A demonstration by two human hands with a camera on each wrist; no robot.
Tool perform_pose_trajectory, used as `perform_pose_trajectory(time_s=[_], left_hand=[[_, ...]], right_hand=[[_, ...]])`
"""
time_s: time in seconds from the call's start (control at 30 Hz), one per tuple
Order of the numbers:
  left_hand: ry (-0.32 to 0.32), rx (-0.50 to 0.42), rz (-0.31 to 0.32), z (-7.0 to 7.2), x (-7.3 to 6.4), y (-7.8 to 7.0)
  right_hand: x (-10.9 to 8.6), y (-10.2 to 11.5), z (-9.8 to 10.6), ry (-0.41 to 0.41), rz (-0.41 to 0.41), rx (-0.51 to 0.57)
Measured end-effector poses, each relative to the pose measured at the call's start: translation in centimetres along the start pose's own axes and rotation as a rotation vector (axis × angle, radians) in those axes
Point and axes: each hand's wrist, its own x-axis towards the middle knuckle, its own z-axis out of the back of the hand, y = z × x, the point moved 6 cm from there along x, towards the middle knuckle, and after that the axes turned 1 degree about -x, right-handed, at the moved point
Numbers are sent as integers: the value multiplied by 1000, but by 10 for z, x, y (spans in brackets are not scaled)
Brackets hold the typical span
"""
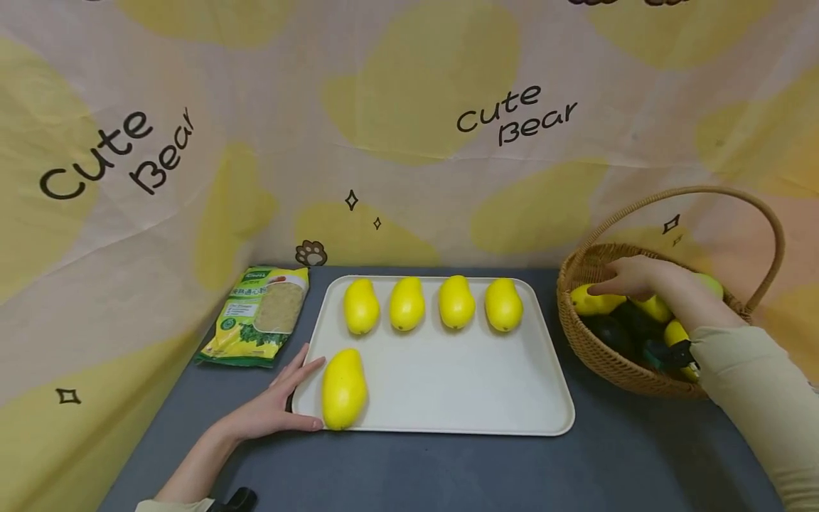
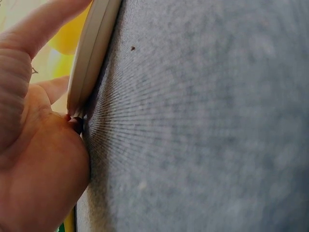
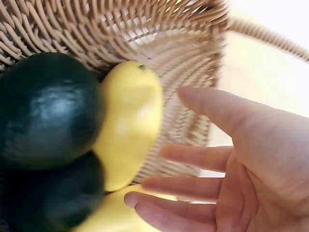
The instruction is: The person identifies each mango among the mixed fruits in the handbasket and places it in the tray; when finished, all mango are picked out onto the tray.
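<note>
A white tray (image 1: 448, 384) bears several yellow mangoes, most of them in a row along its far side. One more mango (image 1: 344, 389) lies at the near left corner. At that corner my left hand (image 1: 275, 405) rests against the tray's edge, fingers spread, thumb along the front rim beside the mango. My right hand (image 1: 640, 276) reaches over a wicker basket (image 1: 614, 366) with its fingers extended. In the right wrist view those fingers are apart and hold nothing, close to a yellow mango (image 3: 130, 125). Dark green avocado-like fruits (image 3: 50, 111) lie beside that mango.
A yellow and green food packet (image 1: 259, 316) lies left of the tray on the grey table (image 1: 409, 469). The basket's tall handle (image 1: 704, 190) arches behind the right hand. A printed cloth (image 1: 409, 142) hangs at the back of the table. A light green fruit (image 1: 709, 284) sits in the basket.
</note>
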Motion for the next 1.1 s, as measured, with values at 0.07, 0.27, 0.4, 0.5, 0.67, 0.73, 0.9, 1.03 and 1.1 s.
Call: perform_pose_trajectory(time_s=[0.07,0.27,0.4,0.5,0.67,0.73,0.9,1.03,1.1], left_hand=[[5,-3,9,0,0,1],[19,-13,17,0,1,2],[16,-11,17,0,1,2],[12,-4,22,1,1,3],[12,-12,36,1,2,5],[14,-13,39,0,2,5],[17,-8,52,0,2,5],[11,-13,54,1,1,5],[9,-15,46,1,1,5]], right_hand=[[5,-7,-8,61,-25,68],[13,-12,-24,46,19,86],[16,-11,-22,-69,110,53],[17,-15,-22,-77,132,104],[19,-23,-27,-12,100,249],[20,-25,-28,-10,82,263],[23,-27,-33,17,38,233],[23,-25,-35,51,13,239],[23,-24,-34,48,15,233]])
